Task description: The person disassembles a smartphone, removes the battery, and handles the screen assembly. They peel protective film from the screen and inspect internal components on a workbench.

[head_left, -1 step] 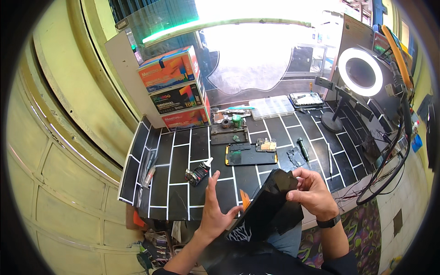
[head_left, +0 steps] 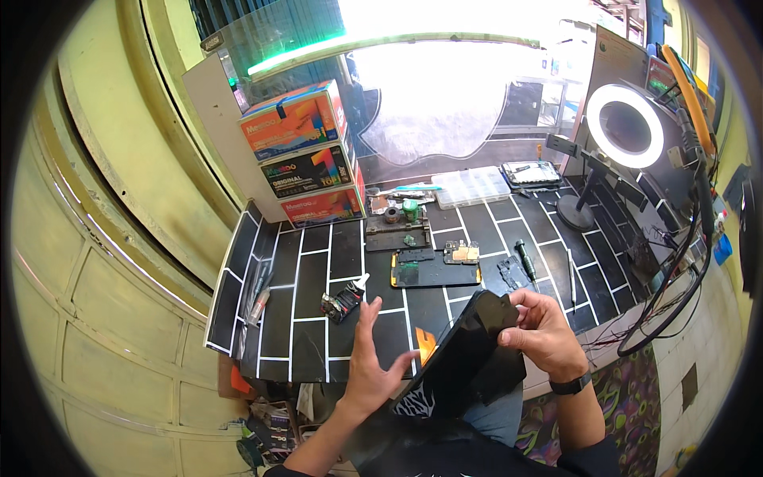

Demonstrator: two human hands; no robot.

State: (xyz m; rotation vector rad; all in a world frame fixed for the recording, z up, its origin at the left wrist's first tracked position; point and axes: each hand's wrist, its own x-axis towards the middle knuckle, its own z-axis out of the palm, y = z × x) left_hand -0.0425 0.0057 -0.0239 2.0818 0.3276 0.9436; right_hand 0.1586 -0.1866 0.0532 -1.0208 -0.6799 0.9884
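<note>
My right hand (head_left: 544, 338), wearing a black wristband, pinches the upper corner of a thin black phone screen (head_left: 465, 350). The panel is tilted above my lap, and a dark sheet-like piece hangs at its right side. An orange flex cable (head_left: 426, 345) sticks out past its left edge. Beside that edge my left hand (head_left: 373, 362) is open, fingers stretched upward and thumb close to the cable; I cannot tell whether it touches. Beyond them on the table lie a black phone body (head_left: 437, 275) with yellow edges, a circuit board (head_left: 462, 253) and a screwdriver (head_left: 524, 259).
A dark tray (head_left: 385, 238) and a clear compartment box (head_left: 473, 188) sit farther back. Stacked boxes (head_left: 306, 171) stand at left. A ring light (head_left: 579, 211) and hanging cables (head_left: 699, 238) are at right. A small dark item with a white tip (head_left: 346, 300) lies left of centre.
My left thumb has shifted slightly left, away from the panel's edge, and more of the orange flex cable shows. The right hand keeps its grip.
</note>
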